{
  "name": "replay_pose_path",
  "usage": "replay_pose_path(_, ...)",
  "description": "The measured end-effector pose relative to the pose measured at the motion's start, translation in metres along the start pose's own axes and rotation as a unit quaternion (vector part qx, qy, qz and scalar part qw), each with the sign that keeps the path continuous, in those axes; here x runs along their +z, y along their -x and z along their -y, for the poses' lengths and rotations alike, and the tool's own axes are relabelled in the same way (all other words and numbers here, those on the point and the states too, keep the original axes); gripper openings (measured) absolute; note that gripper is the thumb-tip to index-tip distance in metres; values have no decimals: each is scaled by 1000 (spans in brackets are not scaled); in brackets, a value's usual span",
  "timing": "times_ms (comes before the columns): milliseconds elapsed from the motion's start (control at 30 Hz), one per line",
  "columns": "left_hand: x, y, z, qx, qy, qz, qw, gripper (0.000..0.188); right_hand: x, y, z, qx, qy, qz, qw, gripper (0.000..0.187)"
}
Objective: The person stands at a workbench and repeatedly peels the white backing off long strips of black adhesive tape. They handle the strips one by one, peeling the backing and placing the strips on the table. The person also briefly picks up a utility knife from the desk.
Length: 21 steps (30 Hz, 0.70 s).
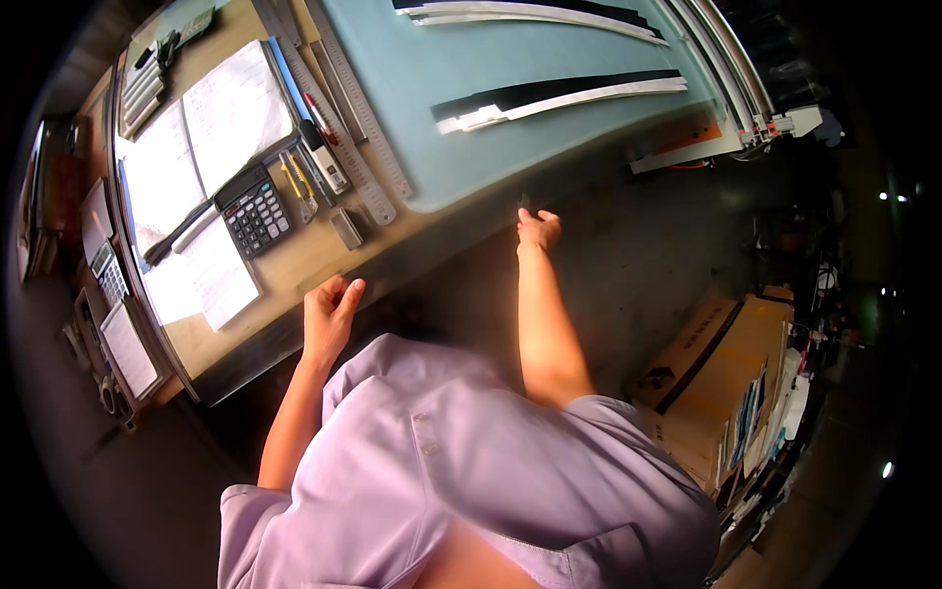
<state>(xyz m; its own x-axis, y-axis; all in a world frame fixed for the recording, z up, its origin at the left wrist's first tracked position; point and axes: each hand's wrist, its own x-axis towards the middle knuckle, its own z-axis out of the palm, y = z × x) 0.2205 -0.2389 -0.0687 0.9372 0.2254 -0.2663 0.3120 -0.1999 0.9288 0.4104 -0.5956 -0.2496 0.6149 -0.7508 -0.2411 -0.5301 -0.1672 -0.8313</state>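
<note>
My left hand (332,300) is at the front edge of the wooden worktable (285,280), its fingers curled in and the thumb raised. Nothing shows in it. To the right, my right hand (539,230) reaches forward to the shadowed table edge with fingers bent together. A small greyish bit shows at its fingertips, too dim to name. Nearest the left hand lie a small metal block (348,228), a black calculator (253,211) and a yellow cutter knife (294,184). Long steel rulers (378,204) run beside the blue-green mat (442,177).
Black and white strips (569,98) lie on the mat. An open notebook (235,103) and loose paper (211,280) cover the left side. A long rail device (726,79) borders the mat on the right. Cardboard boxes (711,363) stand at lower right.
</note>
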Motion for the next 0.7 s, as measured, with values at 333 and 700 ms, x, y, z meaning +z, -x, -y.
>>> replay_pose_path(333, 110, -71, -49, -10, 6, 128, 992, 38, -116, 59, 131, 107, -314, 324, 886, 14)
replay_pose_path(700, 397, -114, -193, -113, 401, 311, 854, 18, -230, -85, 185, -48, -300, 278, 911, 11)
